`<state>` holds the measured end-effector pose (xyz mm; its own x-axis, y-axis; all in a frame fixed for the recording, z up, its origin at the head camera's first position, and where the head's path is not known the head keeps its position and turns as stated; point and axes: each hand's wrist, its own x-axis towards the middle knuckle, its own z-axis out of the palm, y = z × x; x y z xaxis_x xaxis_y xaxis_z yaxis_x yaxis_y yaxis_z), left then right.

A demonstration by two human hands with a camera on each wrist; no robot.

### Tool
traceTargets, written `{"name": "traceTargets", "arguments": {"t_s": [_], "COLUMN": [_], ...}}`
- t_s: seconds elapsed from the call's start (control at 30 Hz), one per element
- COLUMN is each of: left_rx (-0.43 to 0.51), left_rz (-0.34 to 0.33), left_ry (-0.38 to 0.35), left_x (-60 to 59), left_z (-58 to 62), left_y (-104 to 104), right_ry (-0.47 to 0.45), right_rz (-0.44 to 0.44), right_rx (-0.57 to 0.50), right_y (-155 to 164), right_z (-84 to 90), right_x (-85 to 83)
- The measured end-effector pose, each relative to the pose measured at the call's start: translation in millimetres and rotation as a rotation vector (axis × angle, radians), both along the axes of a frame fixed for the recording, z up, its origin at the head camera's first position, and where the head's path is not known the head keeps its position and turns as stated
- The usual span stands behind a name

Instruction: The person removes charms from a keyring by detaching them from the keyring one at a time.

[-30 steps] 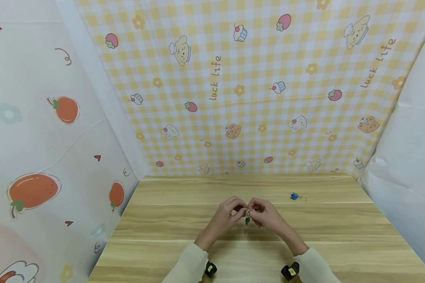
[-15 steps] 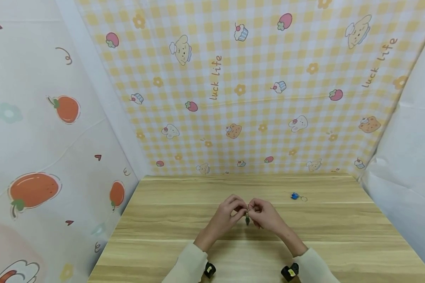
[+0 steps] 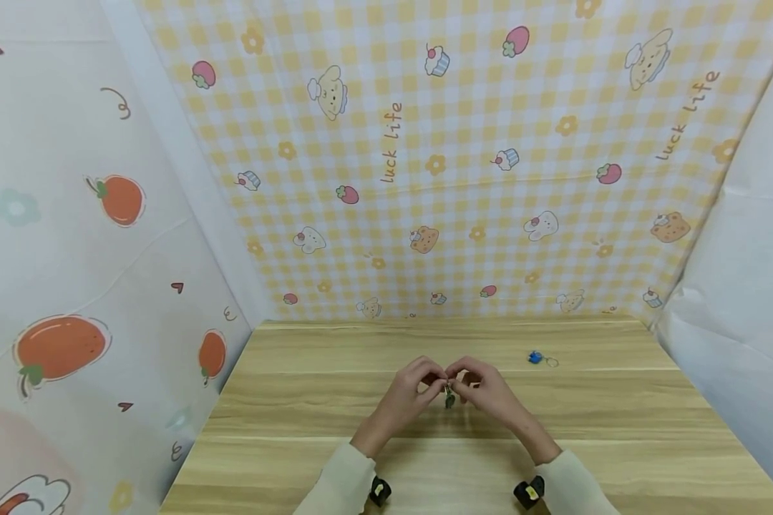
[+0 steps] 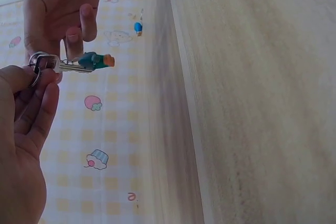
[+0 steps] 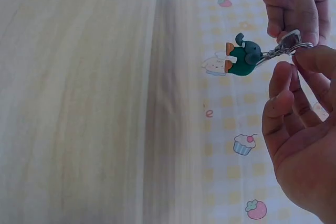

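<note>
A pale wooden table [image 3: 554, 415] sits between soft walls; the yellow checked cloth [image 3: 464, 143] says "Luck Life". Above the table's middle, the left hand [image 3: 407, 397] and right hand [image 3: 492, 397] pinch a silver key ring with a small green toy charm [image 5: 242, 59]

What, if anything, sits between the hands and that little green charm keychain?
Nothing visible does. The left hand and the right hand both pinch the metal ring directly, and the green charm dangles from it above the wooden table.
</note>
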<state>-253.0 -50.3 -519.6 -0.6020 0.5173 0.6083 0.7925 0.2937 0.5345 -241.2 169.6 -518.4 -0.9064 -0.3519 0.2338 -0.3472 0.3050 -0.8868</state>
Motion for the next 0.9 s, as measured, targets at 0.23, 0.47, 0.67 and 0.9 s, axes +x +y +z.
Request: {"name": "traceTargets", "arguments": {"t_s": [0.23,0.47,0.67,0.9], "left_rx": [-0.016,-0.012,-0.018,-0.011], "left_rz": [0.031,0.010,-0.009,-0.003], "left_ry": [-0.046,-0.052,-0.025,-0.012], "left_x": [1.2,-0.5,-1.4,-1.5], "left_z": [1.4,1.8,-1.5,-3.3], "left_y": [0.2,1.2,1.0,-0.1], "right_ry": [0.055,-0.026,-0.040,0.012], "right_rz": [-0.024,-0.150,-0.103,0.004], "right_rx": [0.023,0.008,-0.005,0.000], "right_y": [-1.1,-4.9,-4.4,-1.7], "right_z": [-2.7,-0.6,-1.3,-5.1], "right_x": [2.3,4.2,6.6,7.3]}}
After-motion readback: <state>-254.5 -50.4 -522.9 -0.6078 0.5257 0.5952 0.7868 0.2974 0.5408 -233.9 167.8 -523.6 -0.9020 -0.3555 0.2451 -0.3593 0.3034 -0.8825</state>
